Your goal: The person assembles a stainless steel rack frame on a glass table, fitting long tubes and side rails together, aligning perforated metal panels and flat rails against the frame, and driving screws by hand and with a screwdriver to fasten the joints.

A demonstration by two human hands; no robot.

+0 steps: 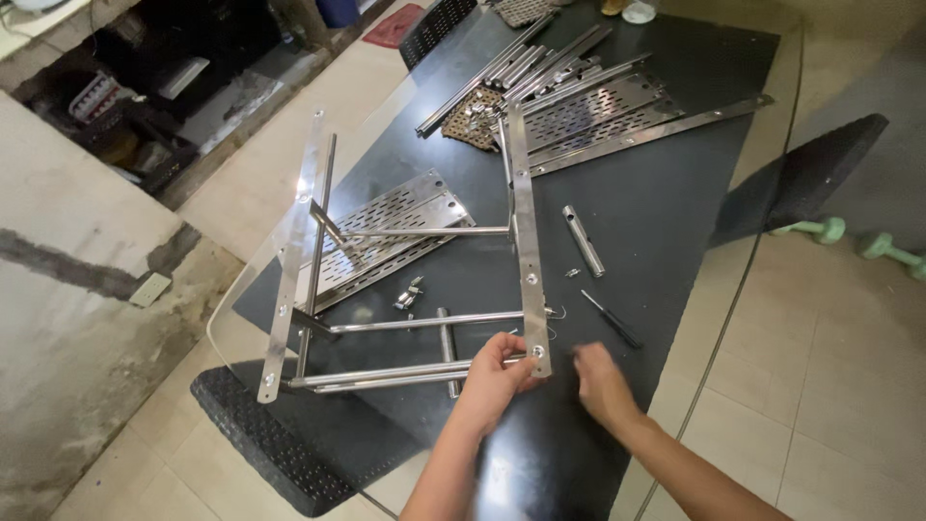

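Note:
A half-built steel rack frame (424, 318) lies on the black glass-topped table (675, 203): two long flat side bars joined by round cross rods. My left hand (497, 371) grips the near end of the right side bar (529, 251) where the lowest rod meets it. My right hand (600, 381) hovers just right of that corner, blurred, fingers loosely curled; whether it holds something small cannot be seen. A black-handled screwdriver (612, 319) lies just beyond my right hand, and a short steel tube (584, 241) lies farther back.
Perforated steel shelves (386, 236) lie under the frame, and more shelves, rails and a pile of small fittings (569, 96) sit at the far end. A small bracket (410, 294) lies inside the frame. Black chairs stand around the table; green dumbbells (868, 241) rest on the tiled floor at right.

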